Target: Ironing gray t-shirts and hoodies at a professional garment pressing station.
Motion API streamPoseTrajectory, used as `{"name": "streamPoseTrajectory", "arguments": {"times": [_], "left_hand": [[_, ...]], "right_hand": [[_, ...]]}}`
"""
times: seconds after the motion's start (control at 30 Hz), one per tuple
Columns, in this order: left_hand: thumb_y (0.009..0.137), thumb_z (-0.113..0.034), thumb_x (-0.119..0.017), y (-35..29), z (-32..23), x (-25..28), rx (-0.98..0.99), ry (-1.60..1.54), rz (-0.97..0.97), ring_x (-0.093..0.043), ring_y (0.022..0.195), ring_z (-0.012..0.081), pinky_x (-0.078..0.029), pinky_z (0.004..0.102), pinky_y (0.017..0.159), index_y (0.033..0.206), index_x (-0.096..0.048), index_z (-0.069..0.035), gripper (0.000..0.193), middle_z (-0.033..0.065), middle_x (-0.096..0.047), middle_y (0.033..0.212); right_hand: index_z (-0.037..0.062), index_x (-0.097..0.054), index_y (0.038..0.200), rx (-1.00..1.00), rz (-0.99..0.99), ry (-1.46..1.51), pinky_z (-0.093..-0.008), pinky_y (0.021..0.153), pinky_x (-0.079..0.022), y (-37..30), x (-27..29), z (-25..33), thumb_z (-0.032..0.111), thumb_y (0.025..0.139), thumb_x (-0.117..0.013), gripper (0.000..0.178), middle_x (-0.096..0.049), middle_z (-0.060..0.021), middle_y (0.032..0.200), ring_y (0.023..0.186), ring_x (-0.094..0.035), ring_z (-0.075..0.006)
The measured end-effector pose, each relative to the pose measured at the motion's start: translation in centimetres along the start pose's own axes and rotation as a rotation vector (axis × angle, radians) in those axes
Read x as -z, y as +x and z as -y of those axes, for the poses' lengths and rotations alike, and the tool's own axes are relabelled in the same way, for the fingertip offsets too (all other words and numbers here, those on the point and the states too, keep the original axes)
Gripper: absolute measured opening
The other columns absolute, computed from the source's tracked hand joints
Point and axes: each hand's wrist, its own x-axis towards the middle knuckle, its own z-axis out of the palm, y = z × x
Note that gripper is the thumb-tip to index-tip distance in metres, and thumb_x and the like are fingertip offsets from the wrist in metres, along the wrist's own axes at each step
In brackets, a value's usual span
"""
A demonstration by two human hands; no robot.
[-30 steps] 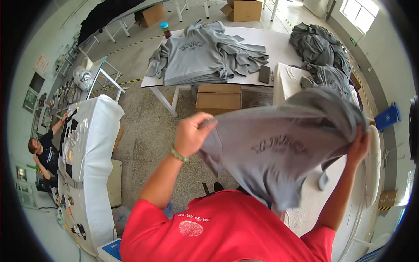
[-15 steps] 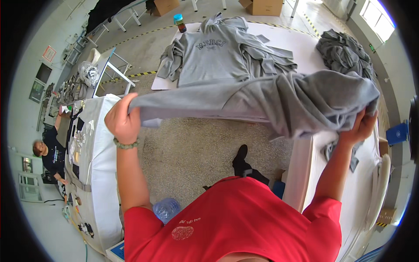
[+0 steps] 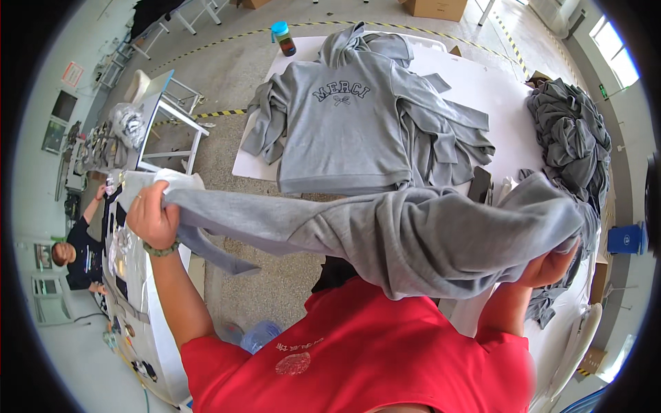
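A grey sweatshirt is stretched crosswise in the air in front of me, its body bunched in folds on the right. My left hand is closed on a narrow end that looks like a sleeve, and another grey strip of cloth dangles below it. At the other side, my right hand grips the bunched part from underneath, its fingers partly covered by cloth. Beyond it, a grey hooded sweatshirt with dark lettering and a small bow lies face up, sleeves spread, on the white table.
A bottle with a blue lid stands at the table's far left. Crumpled grey garments are heaped at the right. A co-worker in a dark shirt is by the cluttered left table. A large clear plastic bottle is on the floor.
Both hands have come lower and nearer to me with the stretched sweatshirt, the left one also moving left. More of the hooded sweatshirt on the table shows now.
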Motion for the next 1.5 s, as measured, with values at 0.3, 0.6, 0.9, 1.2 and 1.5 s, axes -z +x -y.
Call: {"name": "streamPoseTrajectory", "arguments": {"times": [0.3, 0.6, 0.9, 1.2, 1.5], "left_hand": [[0.091, -0.042, -0.081, 16.8, 9.4, -31.1, 0.014, -0.104, 0.152, -0.069, 0.078, 0.0358, -0.056, 0.0426, 0.069, 0.108, -0.072, -0.009, 0.037, 0.0110, -0.072, 0.089], [0.093, -0.045, -0.077, -0.6, -3.9, -46.2, 0.528, -0.674, 0.926, -0.068, 0.112, 0.0377, -0.056, 0.0489, 0.093, 0.131, -0.065, -0.005, 0.056, 0.0169, -0.067, 0.125], [0.104, -0.039, -0.073, -12.7, -10.2, -42.5, 1.274, -0.979, 1.086, -0.066, 0.062, 0.0137, -0.055, 0.0300, 0.051, 0.089, -0.058, -0.001, 0.044, 0.0051, -0.063, 0.077], [0.112, -0.038, -0.061, -14.1, -6.4, -33.3, 1.513, -1.075, 0.645, -0.055, 0.050, 0.0112, -0.049, 0.0299, 0.047, 0.091, -0.063, -0.005, 0.039, 0.0026, -0.062, 0.072], [0.087, -0.002, -0.079, -11.2, -8.9, -35.2, 0.869, -0.783, 0.661, -0.053, 0.133, 0.0314, -0.049, 0.0413, 0.104, 0.128, -0.060, -0.004, 0.045, 0.0163, -0.055, 0.139]], "right_hand": [[0.0018, -0.070, 0.121, -0.070, 0.234, -0.558, -0.0419, 0.080, -0.057, 18.6, -24.7, -12.6, 0.040, 0.102, -0.074, 0.042, -0.076, -0.0240, 0.098, 0.085, -0.074, -0.0341], [0.0123, -0.050, 0.157, -0.507, 1.040, -0.716, -0.0494, 0.111, -0.050, -3.9, -31.4, -25.6, 0.049, 0.100, -0.070, 0.072, -0.059, -0.0180, 0.154, 0.135, -0.061, -0.0391], [0.0020, -0.068, 0.127, -1.019, 0.856, -0.798, -0.0486, 0.102, -0.053, -15.7, -26.6, -23.6, 0.041, 0.094, -0.075, 0.051, -0.071, -0.0251, 0.125, 0.120, -0.067, -0.0434], [-0.0014, -0.068, 0.105, -0.967, 0.550, -0.527, -0.0397, 0.081, -0.056, -13.3, -25.9, -18.6, 0.028, 0.097, -0.080, 0.033, -0.075, -0.0177, 0.090, 0.084, -0.072, -0.0294], [0.0032, -0.067, 0.115, -1.189, 0.541, -0.501, -0.0472, 0.077, -0.056, -22.6, -20.4, -16.9, 0.041, 0.096, -0.078, 0.044, -0.074, -0.0212, 0.091, 0.087, -0.073, -0.0393]]}}
